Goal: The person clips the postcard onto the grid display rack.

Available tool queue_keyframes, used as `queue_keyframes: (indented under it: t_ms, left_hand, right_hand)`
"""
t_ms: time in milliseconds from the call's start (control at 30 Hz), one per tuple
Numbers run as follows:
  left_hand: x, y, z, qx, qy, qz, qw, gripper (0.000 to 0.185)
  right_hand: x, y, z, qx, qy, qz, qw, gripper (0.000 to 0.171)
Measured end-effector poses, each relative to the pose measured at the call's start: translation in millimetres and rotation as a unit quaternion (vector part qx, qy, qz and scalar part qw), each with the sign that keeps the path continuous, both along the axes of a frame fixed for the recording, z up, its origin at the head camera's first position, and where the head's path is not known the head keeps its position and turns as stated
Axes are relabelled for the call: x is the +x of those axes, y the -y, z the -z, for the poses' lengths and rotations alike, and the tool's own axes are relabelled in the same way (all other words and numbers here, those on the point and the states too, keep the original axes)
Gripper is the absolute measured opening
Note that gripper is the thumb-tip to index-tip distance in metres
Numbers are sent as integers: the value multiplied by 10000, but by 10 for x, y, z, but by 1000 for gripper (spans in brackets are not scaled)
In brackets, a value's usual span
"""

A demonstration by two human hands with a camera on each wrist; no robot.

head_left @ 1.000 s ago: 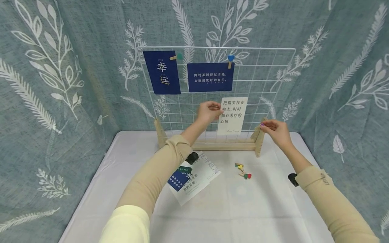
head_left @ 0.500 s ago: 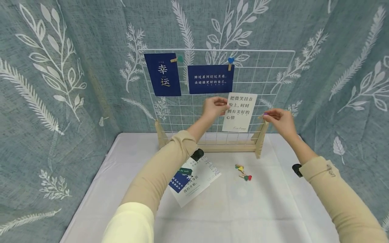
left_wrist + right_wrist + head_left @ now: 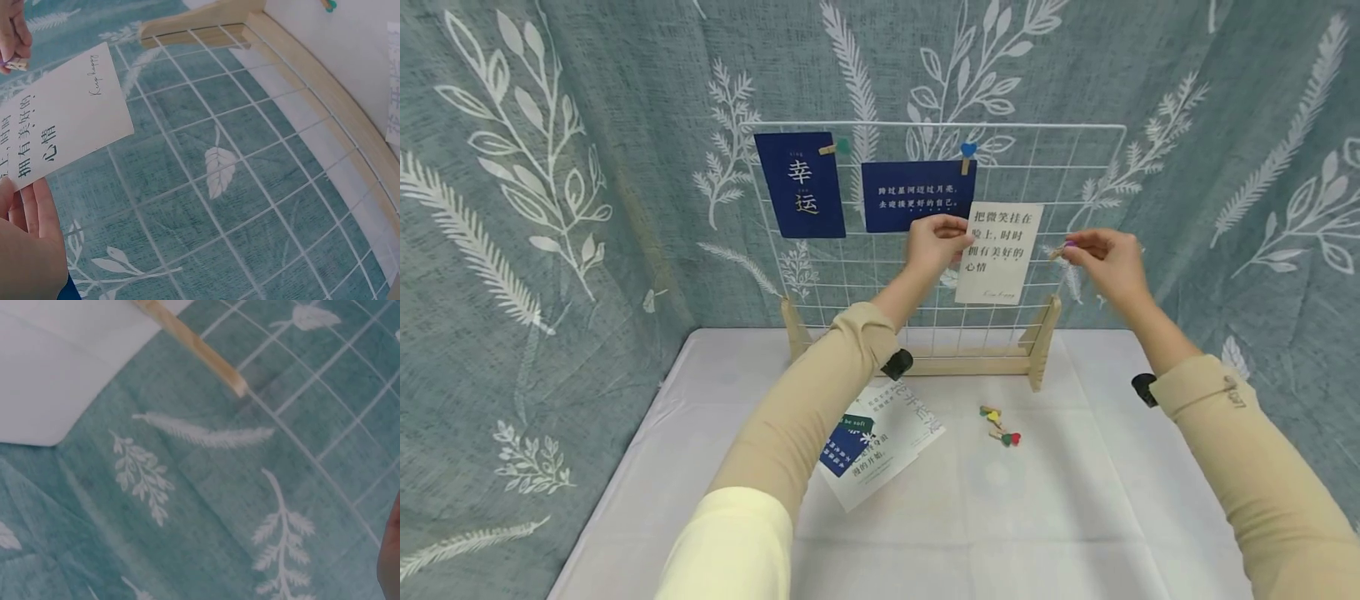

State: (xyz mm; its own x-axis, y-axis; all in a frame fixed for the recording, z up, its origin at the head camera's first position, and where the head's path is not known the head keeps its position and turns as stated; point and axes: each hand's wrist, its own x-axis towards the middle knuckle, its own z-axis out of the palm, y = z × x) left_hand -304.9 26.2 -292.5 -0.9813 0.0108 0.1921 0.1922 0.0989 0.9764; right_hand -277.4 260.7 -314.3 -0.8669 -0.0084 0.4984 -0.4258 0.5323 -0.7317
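My left hand (image 3: 936, 237) pinches the left edge of a white card (image 3: 1000, 252) printed with black characters and holds it up against the white wire grid (image 3: 1075, 167). The left wrist view shows the same card (image 3: 59, 122) above my fingers (image 3: 28, 231). To the card's right, my right hand (image 3: 1101, 254) pinches a small wooden clothespin (image 3: 1060, 250) with a purple heart, also visible as a clothespin (image 3: 14, 62) in the left wrist view. Two dark blue cards (image 3: 801, 185) hang clipped on the grid's upper left.
The grid stands in a wooden base (image 3: 958, 362) at the back of a white table (image 3: 1000, 517). Several loose heart clothespins (image 3: 1000, 423) and a stack of cards (image 3: 876, 446) lie on the table. Leaf-patterned blue cloth (image 3: 550, 208) surrounds it.
Both hands have risen: the left lifted the white card higher up the grid and a little right; the right carried the clothespin up from the base post to beside the card.
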Motion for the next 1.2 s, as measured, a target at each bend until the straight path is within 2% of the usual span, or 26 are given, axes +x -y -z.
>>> queue_keyframes:
  t_ms: [200, 533, 867, 1200]
  left_hand:
    - [-15, -43, -76, 155, -126, -103, 9997, 19]
    - [-39, -134, -126, 14, -131, -43, 9999, 22]
    - [-73, -187, -142, 26, -335, -227, 9992, 23]
    - [-138, -232, -197, -106, -564, -346, 9978, 23]
  right_hand:
    - [-57, -9, -139, -249, -232, 64, 9994, 25]
    - [-79, -35, -301, -585, -343, 222, 9975, 25]
    - [-119, -72, -469, -232, -463, 375, 9980, 24]
    - [-182, -50, -620, -535, -584, 399, 9961, 24]
